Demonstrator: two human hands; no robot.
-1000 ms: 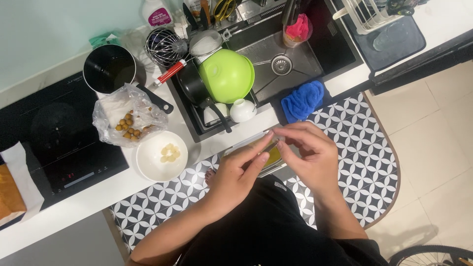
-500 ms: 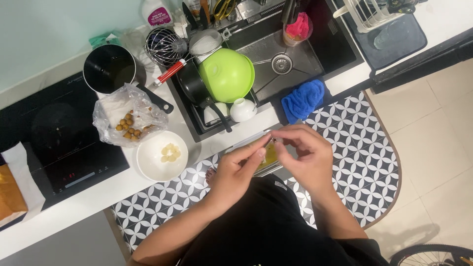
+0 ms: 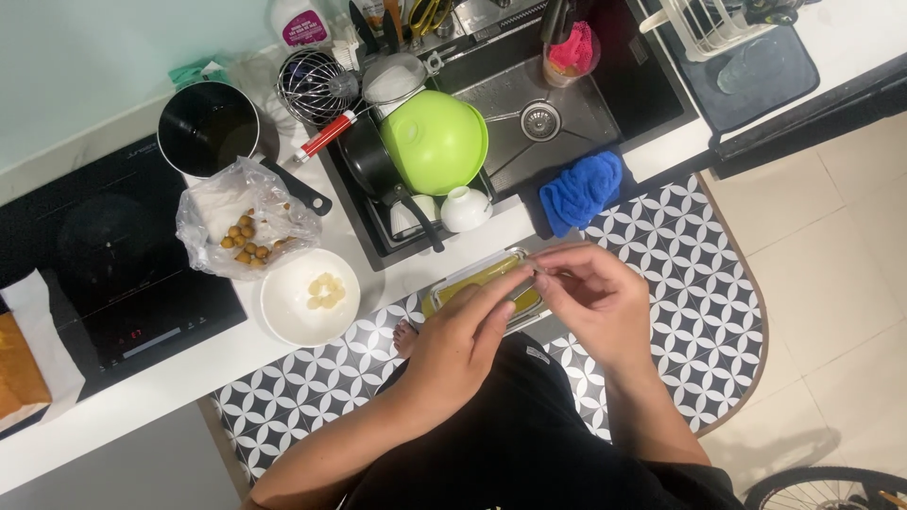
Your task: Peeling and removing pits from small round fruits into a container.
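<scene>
Head view: left hand (image 3: pixel 463 345) and right hand (image 3: pixel 595 302) pinch together on something tiny, too small to identify, above the clear container (image 3: pixel 477 279); white bowl (image 3: pixel 283 307) sits at nine o'clock. Best peel over the container.

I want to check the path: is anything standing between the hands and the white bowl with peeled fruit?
Nothing visible does. The left hand and right hand meet over the clear container; only bare counter separates them from the white bowl.
</scene>
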